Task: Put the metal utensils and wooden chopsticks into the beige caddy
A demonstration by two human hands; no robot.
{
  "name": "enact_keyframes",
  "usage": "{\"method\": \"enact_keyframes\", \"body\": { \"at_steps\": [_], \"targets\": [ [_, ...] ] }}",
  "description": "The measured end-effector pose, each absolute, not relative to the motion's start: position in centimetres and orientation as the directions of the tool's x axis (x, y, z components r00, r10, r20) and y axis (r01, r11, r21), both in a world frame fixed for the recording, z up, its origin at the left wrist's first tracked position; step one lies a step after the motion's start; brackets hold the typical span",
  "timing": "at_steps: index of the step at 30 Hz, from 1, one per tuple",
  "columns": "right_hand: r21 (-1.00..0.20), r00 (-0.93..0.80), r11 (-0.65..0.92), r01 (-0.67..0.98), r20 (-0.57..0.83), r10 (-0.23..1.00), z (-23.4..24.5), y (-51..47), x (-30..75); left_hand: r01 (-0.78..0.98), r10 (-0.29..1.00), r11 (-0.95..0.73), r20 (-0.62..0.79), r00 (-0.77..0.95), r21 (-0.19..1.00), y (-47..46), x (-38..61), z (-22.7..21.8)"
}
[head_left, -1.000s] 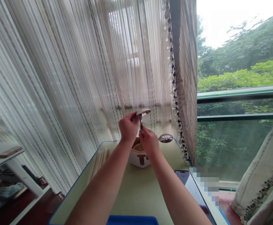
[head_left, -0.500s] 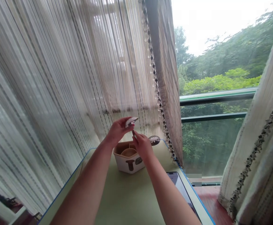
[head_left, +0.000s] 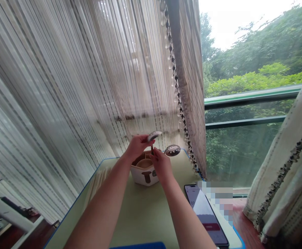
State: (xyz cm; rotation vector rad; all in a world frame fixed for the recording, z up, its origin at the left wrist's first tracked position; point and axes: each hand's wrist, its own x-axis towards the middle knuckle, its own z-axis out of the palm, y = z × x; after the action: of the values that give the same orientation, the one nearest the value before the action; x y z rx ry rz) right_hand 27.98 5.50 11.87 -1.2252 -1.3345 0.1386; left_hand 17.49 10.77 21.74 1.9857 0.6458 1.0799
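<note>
Both my hands are on a metal ladle [head_left: 155,135] with a rounded, shiny head and a brown handle. My left hand [head_left: 138,145] is closed by the rim of its head, fingers partly behind it. Lower down, my right hand [head_left: 162,162] is wrapped round the handle. Beneath them stands a white utensil holder [head_left: 143,178] with a brown inside, dividers and a brown motif on its front. Just beyond my right hand shows the head of a slotted skimmer [head_left: 172,150]; its handle is hidden, so I cannot tell what supports it.
A pale green table [head_left: 137,214] with a blue edge lies below. On its right side is a phone [head_left: 205,214] with a lit screen. Striped curtains [head_left: 88,86] hang against the far and left edges. A blue object [head_left: 140,245] shows at the near edge.
My view has tilted and shifted, so the holder, table and phone sit differently in the picture. Both hands still grip the ladle, whose head has turned slightly and now shows more of its top.
</note>
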Motion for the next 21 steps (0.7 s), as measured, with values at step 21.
{"method": "enact_keyframes", "body": {
  "at_steps": [21],
  "targets": [
    [-0.759,0.692,0.558,0.335,0.600,0.401,10.6,0.0,29.6,0.241,0.708,-0.598,0.362,0.606,0.765,11.7,20.1,16.3]
  ]
}}
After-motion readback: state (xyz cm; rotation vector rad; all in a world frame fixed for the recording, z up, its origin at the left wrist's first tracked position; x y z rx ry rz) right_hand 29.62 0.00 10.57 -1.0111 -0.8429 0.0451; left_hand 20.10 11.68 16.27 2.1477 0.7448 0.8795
